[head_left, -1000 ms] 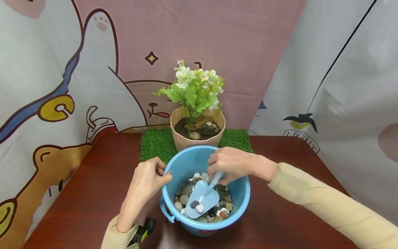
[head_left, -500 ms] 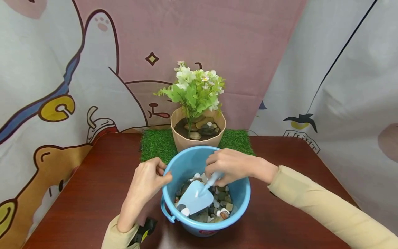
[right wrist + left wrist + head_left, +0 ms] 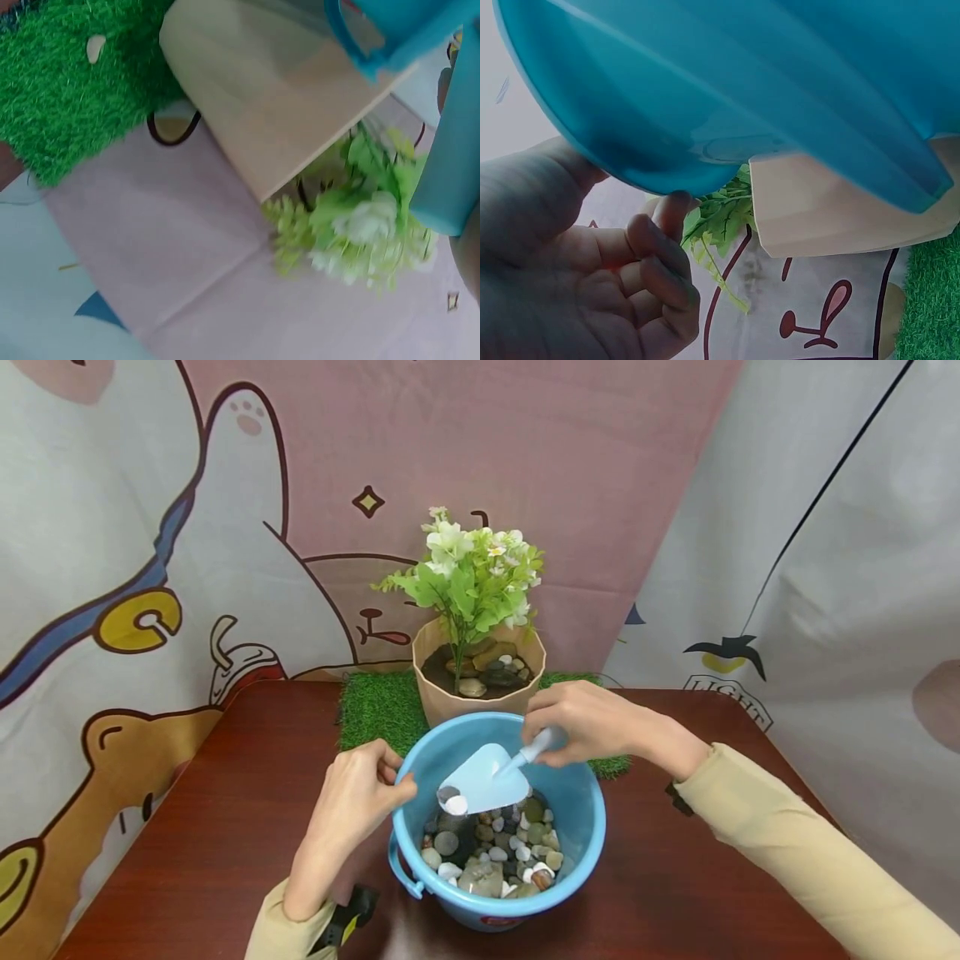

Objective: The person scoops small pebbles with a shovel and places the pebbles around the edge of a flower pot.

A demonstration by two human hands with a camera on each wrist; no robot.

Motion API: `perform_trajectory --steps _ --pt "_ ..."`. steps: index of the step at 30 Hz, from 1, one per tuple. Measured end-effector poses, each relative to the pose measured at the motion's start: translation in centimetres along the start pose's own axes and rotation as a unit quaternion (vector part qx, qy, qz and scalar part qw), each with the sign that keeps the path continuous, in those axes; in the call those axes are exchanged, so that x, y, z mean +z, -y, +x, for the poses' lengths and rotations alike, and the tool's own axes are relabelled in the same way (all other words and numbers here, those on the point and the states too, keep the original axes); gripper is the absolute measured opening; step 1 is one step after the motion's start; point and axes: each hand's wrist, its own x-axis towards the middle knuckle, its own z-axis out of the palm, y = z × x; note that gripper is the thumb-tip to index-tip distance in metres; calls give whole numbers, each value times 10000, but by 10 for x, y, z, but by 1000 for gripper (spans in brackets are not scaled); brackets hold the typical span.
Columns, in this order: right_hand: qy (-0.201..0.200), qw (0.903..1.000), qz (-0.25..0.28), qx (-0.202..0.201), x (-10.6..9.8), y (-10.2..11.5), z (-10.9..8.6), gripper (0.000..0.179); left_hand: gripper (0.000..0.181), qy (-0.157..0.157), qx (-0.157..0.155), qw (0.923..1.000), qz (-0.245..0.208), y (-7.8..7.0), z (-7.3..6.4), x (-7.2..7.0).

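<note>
My right hand (image 3: 592, 720) grips the handle of a light blue toy shovel (image 3: 487, 777), held tilted over the mouth of a blue plastic bucket (image 3: 579, 814). On the shovel's front edge lie a white pebble (image 3: 456, 806) and a grey pebble (image 3: 447, 793). Mixed pebbles (image 3: 491, 853) cover the bucket's bottom. My left hand (image 3: 354, 793) holds the bucket's left rim between thumb and fingers, as the left wrist view also shows. In the right wrist view, the shovel handle (image 3: 450, 150) runs along the right edge, where most of that hand is cut off.
Behind the bucket stands a beige flowerpot (image 3: 480, 706) with soil, stones and a white-flowered plant (image 3: 468, 577). It rests on a green turf mat (image 3: 378, 706) on the brown table (image 3: 247, 777). One pale pebble (image 3: 95, 48) lies on the mat. A printed cloth (image 3: 525, 443) hangs behind.
My right hand first slid the shovel leftward among the pebbles, then lifted it up and away from me, carrying the white and grey pebbles. My left hand stays at the rim.
</note>
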Motion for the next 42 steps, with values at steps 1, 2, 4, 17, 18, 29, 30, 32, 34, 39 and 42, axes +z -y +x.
perform_trajectory --steps 1,2,4,17,18,29,30,32,34,39,42 --pt "-47 9999 -51 77 -3 -2 -1 19 9 1 -3 10000 5 0 0 0" --pt "-88 9998 -97 155 -5 -4 -3 19 9 2 -6 10000 12 0 0 0" --pt "-165 9990 -257 331 -9 -8 -6 19 9 3 -20 10000 27 0 0 0" --pt "-97 9841 -837 1564 -26 -35 -20 14 9 -1 -45 10000 53 1 -1 1" --pt "-78 9821 -904 1649 -28 -37 -21 14 9 -5 -42 10000 58 1 -1 1" --pt "146 9611 -1573 2267 -40 -50 -18 14 9 -15 -53 9999 84 1 0 1" --pt "152 9593 -1618 2309 -41 -51 -17 14 9 -13 -54 9999 85 1 0 1" --pt "154 9558 -1705 2389 -42 -52 -15 15 9 -6 -62 9999 79 1 0 1" --pt "159 9523 -1798 2462 -43 -54 -12 15 9 -4 -60 10000 76 0 0 1" --pt "77 9475 -1994 2500 -45 -57 -7 24 9 -14 -38 10000 83 0 0 1" --pt "49 9451 -2151 2460 -46 -57 -6 27 9 -18 -23 10000 81 0 0 0"
